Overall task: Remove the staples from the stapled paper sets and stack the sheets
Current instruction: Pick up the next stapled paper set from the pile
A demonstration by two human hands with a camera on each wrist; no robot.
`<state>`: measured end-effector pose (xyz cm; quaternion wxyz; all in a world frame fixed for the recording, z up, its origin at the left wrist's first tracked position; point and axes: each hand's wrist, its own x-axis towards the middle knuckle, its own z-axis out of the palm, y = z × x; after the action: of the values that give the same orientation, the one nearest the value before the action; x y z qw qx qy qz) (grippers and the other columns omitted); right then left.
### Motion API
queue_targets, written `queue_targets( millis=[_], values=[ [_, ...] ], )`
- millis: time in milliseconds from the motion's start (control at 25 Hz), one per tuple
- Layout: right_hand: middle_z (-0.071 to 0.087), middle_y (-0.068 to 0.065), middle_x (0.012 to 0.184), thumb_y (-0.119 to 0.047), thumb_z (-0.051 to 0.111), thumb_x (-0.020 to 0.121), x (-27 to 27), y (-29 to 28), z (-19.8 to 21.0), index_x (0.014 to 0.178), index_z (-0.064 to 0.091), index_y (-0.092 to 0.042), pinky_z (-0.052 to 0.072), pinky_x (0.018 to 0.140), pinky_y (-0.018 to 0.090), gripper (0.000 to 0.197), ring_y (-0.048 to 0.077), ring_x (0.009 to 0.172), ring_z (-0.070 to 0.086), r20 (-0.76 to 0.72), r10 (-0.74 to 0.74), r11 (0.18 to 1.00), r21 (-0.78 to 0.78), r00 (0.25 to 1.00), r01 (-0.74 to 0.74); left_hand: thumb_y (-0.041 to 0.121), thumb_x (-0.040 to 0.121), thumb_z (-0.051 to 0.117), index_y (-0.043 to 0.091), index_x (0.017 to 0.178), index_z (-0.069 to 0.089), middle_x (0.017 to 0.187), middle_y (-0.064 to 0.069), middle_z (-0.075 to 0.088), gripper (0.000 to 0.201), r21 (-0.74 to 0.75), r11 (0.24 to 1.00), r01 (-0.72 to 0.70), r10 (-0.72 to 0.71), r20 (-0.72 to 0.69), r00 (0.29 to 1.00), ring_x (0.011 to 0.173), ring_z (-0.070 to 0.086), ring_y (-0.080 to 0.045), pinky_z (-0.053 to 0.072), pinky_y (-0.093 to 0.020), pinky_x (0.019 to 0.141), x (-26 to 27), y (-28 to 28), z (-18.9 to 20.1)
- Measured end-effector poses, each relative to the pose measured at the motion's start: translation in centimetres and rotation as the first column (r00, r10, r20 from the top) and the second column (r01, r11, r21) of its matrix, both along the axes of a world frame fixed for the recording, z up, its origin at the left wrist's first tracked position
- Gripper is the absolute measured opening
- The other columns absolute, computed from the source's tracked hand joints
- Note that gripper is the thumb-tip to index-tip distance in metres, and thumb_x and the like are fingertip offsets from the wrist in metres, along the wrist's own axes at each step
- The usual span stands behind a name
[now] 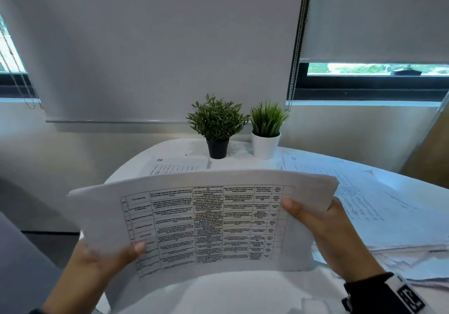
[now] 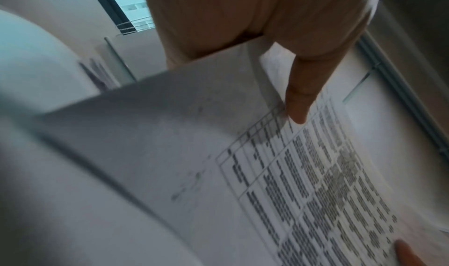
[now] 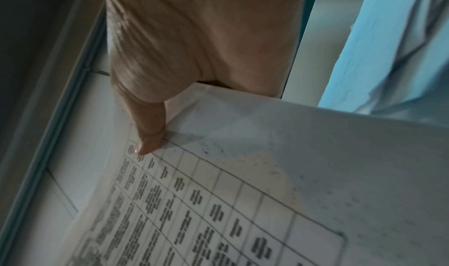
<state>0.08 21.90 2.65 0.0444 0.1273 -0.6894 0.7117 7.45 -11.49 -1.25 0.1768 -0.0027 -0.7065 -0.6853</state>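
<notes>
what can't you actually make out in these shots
- Table text on the held sheet: blurred in all three views.
- Staple: none visible; cannot tell if the sheet is still stapled.
- Fingers of the left hand and right hand: behind the paper, only thumbs show.
- Paper pile: cut by the head view's right edge; sheet count unclear.

Dim window light; wrist views blurred, shadowed.

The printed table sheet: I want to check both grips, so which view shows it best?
Head view: the whole sheet, pinched by left hand and right hand. Each wrist view shows a blurred part under one thumb.
</notes>
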Motion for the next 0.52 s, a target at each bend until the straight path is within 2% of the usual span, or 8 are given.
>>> queue_targets(
  millis=[40, 120, 200, 280, 360, 400, 480, 520],
  values=[
    [0.077, 0.001, 0.094, -0.058, 0.087, 0.049, 0.2, -0.2, -0.2, 0.091, 0.078, -0.030, 0.053, 0.087, 0.040, 0.052, 0.017, 0.089, 0.074, 0.022, -0.003, 1.000, -0.001, 1.000, 0.003, 0.051, 0.025, 0.096, 0.011, 0.111, 0.069, 0.110, -0.008, 0.073, 0.099, -0.006, 1.000, -0.024, 0.024, 0.031, 0.999, 0.104, 0.069, -0.028, 0.056, -0.046, 0.089, 0.1, 0.2, -0.4],
    [0.077, 0.000, 0.092, -0.042, 0.085, 0.063, 0.1, -0.1, -0.3, 0.088, 0.079, -0.029, 0.053, 0.087, 0.038, 0.029, 0.015, 0.088, 0.074, 0.043, -0.033, 0.999, -0.005, 0.999, 0.033, 0.047, 0.031, 0.097, 0.012, 0.111, 0.070, 0.110, -0.009, 0.073, 0.092, 0.015, 0.999, -0.046, 0.045, 0.038, 0.998, 0.104, 0.069, -0.030, 0.054, -0.050, 0.090, 0.2, 0.2, -0.9],
    [0.077, 0.001, 0.091, -0.030, 0.077, 0.066, 0.0, 0.0, 0.0, 0.085, 0.079, -0.020, 0.053, 0.083, 0.035, 0.022, 0.015, 0.087, 0.074, 0.046, -0.023, 1.000, -0.001, 0.999, 0.023, 0.039, 0.038, 0.098, 0.010, 0.108, 0.071, 0.107, -0.011, 0.074, 0.080, 0.070, 0.997, -0.038, 0.034, 0.045, 0.998, 0.101, 0.070, -0.031, 0.056, -0.045, 0.085, 0.3, 0.0, -1.0],
    [0.077, -0.001, 0.091, -0.028, 0.075, 0.068, 0.0, -0.2, 0.0, 0.086, 0.078, -0.019, 0.052, 0.081, 0.032, 0.020, 0.012, 0.087, 0.073, 0.053, 0.006, 0.999, 0.032, 0.999, -0.008, 0.043, 0.033, 0.098, 0.011, 0.108, 0.070, 0.107, -0.008, 0.074, 0.087, 0.060, 0.997, -0.038, 0.033, 0.081, 0.996, 0.099, 0.071, -0.023, 0.059, -0.038, 0.081, 0.3, 0.0, -1.3],
    [0.077, -0.004, 0.085, -0.029, 0.076, 0.072, 0.1, -0.7, 0.0, 0.080, 0.078, -0.021, 0.053, 0.077, 0.031, 0.011, 0.012, 0.082, 0.074, 0.092, -0.022, 0.995, 0.103, 0.996, 0.013, 0.046, 0.027, 0.097, 0.015, 0.096, 0.074, 0.099, -0.003, 0.076, 0.079, 0.072, 0.992, -0.105, 0.097, 0.117, 0.988, 0.087, 0.072, -0.010, 0.059, -0.022, 0.071, 0.4, 0.6, -0.9],
    [0.077, -0.004, 0.082, -0.030, 0.076, 0.075, -0.3, -0.7, 0.0, 0.078, 0.078, -0.022, 0.054, 0.075, 0.033, 0.009, 0.013, 0.079, 0.074, 0.097, -0.052, 0.987, 0.156, 0.994, 0.037, 0.054, 0.018, 0.095, 0.015, 0.088, 0.076, 0.092, 0.000, 0.077, 0.082, 0.056, 0.990, -0.133, 0.124, 0.141, 0.982, 0.081, 0.072, -0.010, 0.057, -0.018, 0.066, 0.4, 0.8, -0.8],
    [0.077, -0.004, 0.076, -0.032, 0.075, 0.080, -1.3, -0.4, 1.1, 0.079, 0.078, -0.020, 0.054, 0.071, 0.033, 0.012, 0.015, 0.072, 0.074, 0.091, -0.084, 0.967, 0.248, 0.992, 0.059, 0.065, 0.006, 0.088, 0.021, 0.093, 0.074, 0.088, 0.004, 0.077, 0.099, 0.006, 0.978, -0.208, 0.205, 0.154, 0.967, 0.084, 0.071, -0.015, 0.056, -0.021, 0.070, 0.0, 0.9, -0.7],
    [0.076, -0.005, 0.075, -0.032, 0.075, 0.081, -1.8, -0.3, 2.2, 0.080, 0.077, -0.020, 0.054, 0.069, 0.031, 0.013, 0.013, 0.069, 0.073, 0.082, -0.079, 0.957, 0.285, 0.994, 0.053, 0.064, 0.014, 0.090, 0.030, 0.105, 0.067, 0.098, 0.005, 0.075, 0.100, -0.012, 0.973, -0.232, 0.232, 0.108, 0.967, 0.094, 0.070, -0.017, 0.056, -0.025, 0.077, -0.4, 1.0, -0.4]
  ],
)
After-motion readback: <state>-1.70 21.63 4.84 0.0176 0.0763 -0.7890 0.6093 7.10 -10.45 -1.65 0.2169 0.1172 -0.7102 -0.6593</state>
